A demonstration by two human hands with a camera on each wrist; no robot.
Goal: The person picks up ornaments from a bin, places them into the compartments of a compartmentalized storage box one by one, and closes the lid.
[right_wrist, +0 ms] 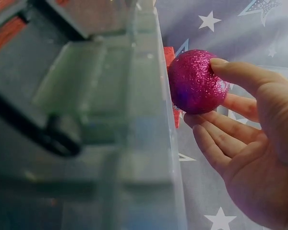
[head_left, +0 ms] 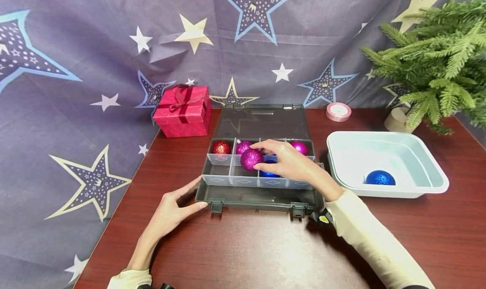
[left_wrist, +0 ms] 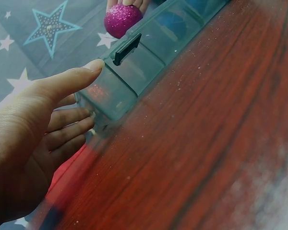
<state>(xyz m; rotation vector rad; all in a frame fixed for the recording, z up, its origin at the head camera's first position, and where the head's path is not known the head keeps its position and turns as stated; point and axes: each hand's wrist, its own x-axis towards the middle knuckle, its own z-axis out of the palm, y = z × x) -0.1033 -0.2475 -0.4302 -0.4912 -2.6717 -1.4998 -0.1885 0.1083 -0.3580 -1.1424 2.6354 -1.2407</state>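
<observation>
My right hand [head_left: 292, 164] pinches a glittery magenta Christmas bauble [head_left: 251, 159] between thumb and fingers, over the front row of a divided plastic case [head_left: 258, 196]. In the right wrist view the bauble [right_wrist: 197, 82] shows above the case wall. My left hand [head_left: 169, 213] touches the case's front left corner, thumb at the front and fingers along the side. Inside the back row sit a red bauble [head_left: 221, 147], another magenta bauble [head_left: 243, 147] and a pink bauble [head_left: 299, 148]. A blue bauble [head_left: 268, 169] lies in the front row, partly hidden by my right hand.
Behind the compartments the case's dark lid [head_left: 262, 124] lies open. To the right, a pale blue tub [head_left: 425, 162] holds a blue glitter bauble [head_left: 381, 178]. A red gift box [head_left: 183, 112], a pink ribbon roll [head_left: 338, 112] and an artificial fir tree [head_left: 448, 65] stand farther back.
</observation>
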